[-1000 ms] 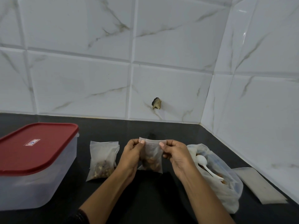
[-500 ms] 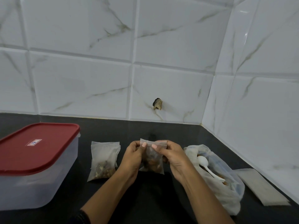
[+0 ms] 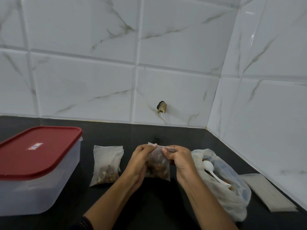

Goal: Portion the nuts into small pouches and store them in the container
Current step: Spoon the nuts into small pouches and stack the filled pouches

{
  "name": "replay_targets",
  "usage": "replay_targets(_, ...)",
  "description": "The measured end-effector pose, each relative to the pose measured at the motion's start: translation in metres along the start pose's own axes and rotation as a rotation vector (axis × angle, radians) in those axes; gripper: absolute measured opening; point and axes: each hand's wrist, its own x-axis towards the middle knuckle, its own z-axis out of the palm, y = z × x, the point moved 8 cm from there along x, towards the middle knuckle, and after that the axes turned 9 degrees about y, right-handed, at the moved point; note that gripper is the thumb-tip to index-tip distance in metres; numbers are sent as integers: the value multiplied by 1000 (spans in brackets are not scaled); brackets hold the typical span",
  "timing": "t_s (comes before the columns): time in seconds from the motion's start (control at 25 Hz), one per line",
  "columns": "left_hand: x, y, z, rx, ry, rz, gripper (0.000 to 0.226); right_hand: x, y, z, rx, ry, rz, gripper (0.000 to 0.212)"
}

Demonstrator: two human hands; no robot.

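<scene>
Above the black desk (image 3: 157, 205), the left hand (image 3: 138, 165) and right hand (image 3: 180, 161) both pinch the top edge of a small clear plastic pouch of brown nuts (image 3: 158, 167), holding it upright.

Wall tiles (image 3: 86, 90): glossy white ceramic w/ grey-brown marble-look veining; light reflections visible at right. Countertop (image 3: 166, 131): dark, smooth, low sheen. Container (image 3: 41, 195): translucent frosted plastic body; lid (image 3: 36, 150): opaque red plastic, smooth, semi-matt, w/ small paper-like label. Held pouch (image 3: 159, 165): thin clear plastic film, slightly cloudy; contents brown, rough. Filled pouch (image 3: 106, 165) on counter: same film, creased. Bulk bag (image 3: 232, 196): soft crinkled translucent plastic. Spoon (image 3: 210, 168): smooth white plastic. Flat pouch stack (image 3: 269, 191): matt, greyish, translucent.
</scene>
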Motion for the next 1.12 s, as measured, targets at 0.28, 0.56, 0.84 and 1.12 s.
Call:
replay_targets(0.28, 1, 5, -6, 89, 50, 120, 7, -2, -3, 3, -1, -114, -24, 9)
replay_targets(0.56, 3, 6, -11, 39, 91, 117, 9, 6, 1, -6, -13, -12, -4, 18)
replay_targets(0.84, 3, 5, -8, 48, 69, 132, 24, 9, -1, -13, -1, 59, -52, 22)
replay_targets(1.12, 7, 3, -16, 45, 129, 156, 21, 9, 3, -9, -16, 36, -72, 17)
